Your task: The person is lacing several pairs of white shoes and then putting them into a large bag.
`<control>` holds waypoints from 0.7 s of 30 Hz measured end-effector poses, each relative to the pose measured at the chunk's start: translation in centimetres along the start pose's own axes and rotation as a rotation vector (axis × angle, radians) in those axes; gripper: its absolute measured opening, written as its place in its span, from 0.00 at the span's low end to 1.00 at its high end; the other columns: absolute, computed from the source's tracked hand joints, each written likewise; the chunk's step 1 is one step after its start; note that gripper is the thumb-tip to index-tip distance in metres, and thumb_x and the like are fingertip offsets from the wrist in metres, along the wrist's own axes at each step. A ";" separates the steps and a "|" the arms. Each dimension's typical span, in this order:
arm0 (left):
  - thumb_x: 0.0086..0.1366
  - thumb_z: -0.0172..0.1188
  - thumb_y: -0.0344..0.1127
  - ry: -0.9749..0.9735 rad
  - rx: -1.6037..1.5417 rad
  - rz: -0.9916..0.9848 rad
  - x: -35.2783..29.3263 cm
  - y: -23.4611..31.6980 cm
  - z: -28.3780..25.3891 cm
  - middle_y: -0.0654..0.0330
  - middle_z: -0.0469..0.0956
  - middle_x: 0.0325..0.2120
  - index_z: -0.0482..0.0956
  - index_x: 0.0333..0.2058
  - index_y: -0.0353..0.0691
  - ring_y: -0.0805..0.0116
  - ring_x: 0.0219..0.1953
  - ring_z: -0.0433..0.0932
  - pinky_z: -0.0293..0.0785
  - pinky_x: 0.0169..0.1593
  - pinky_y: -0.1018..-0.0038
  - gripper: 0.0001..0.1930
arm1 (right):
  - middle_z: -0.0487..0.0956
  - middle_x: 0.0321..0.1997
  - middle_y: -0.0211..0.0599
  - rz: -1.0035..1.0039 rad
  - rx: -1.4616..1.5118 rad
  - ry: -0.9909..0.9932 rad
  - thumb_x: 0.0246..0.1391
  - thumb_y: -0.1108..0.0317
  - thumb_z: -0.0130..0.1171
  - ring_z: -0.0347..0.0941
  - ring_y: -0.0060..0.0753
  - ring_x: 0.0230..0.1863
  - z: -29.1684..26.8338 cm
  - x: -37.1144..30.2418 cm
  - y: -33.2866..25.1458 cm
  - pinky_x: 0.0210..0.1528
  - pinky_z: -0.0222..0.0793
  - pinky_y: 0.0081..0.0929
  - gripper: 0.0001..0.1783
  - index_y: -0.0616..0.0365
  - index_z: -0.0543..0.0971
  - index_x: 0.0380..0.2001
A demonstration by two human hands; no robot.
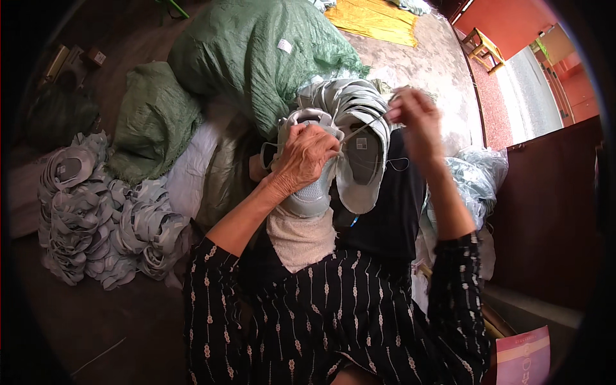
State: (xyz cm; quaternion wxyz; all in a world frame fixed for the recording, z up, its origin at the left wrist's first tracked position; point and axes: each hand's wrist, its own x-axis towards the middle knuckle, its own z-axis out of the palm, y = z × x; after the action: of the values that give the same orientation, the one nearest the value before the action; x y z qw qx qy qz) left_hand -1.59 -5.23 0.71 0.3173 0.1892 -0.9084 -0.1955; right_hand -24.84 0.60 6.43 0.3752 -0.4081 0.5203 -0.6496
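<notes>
Grey shoe (308, 201) | under left grip (301, 156), fingers pinching its upper | right grip (417, 119) pinching strand (367, 126)

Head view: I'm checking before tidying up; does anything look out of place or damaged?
A pale strand lies by itself on the dark floor at lower left, apart from the heaped grey shoe pieces, so it looks stray. No spill or clear damage stands out.
</notes>
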 end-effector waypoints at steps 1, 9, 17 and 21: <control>0.55 0.58 0.30 0.006 0.025 0.012 -0.4 0.1 0.0 0.65 0.72 0.29 0.73 0.33 0.44 0.67 0.40 0.71 0.58 0.49 0.67 0.06 | 0.77 0.30 0.33 -0.133 -0.055 0.009 0.55 0.67 0.55 0.72 0.22 0.28 -2.3 0.9 -1.5 0.35 0.71 0.20 0.13 0.63 0.74 0.41; 0.52 0.54 0.22 0.124 0.121 0.062 -0.6 0.7 1.0 0.61 0.73 0.32 0.69 0.45 0.40 0.63 0.41 0.72 0.59 0.51 0.65 0.19 | 0.75 0.41 0.47 -0.356 0.124 0.693 0.60 0.75 0.47 0.73 0.31 0.38 -29.1 1.4 -13.1 0.43 0.74 0.21 0.14 0.72 0.68 0.47; 0.48 0.50 0.19 0.113 0.252 0.104 -1.3 -0.6 -1.0 0.55 0.71 0.44 0.74 0.41 0.33 0.57 0.50 0.68 0.60 0.56 0.60 0.18 | 0.78 0.42 0.42 -0.157 -0.028 0.564 0.58 0.66 0.53 0.74 0.29 0.44 -20.3 -2.4 -7.3 0.47 0.69 0.26 0.16 0.61 0.72 0.47; 0.49 0.58 0.24 -0.006 0.215 0.077 -0.5 0.4 -2.4 0.58 0.72 0.39 0.77 0.34 0.38 0.60 0.49 0.68 0.58 0.56 0.63 0.11 | 0.75 0.29 0.32 -0.127 0.080 0.454 0.59 0.67 0.52 0.71 0.23 0.31 -16.3 -2.9 -5.8 0.38 0.71 0.21 0.14 0.62 0.72 0.45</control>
State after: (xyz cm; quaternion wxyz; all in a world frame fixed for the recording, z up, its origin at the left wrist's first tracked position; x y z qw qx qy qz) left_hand 0.31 -5.23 2.39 0.2998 0.1867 -0.9317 -0.0850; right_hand -39.08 10.31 9.68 0.2229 -0.2684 0.5384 -0.7670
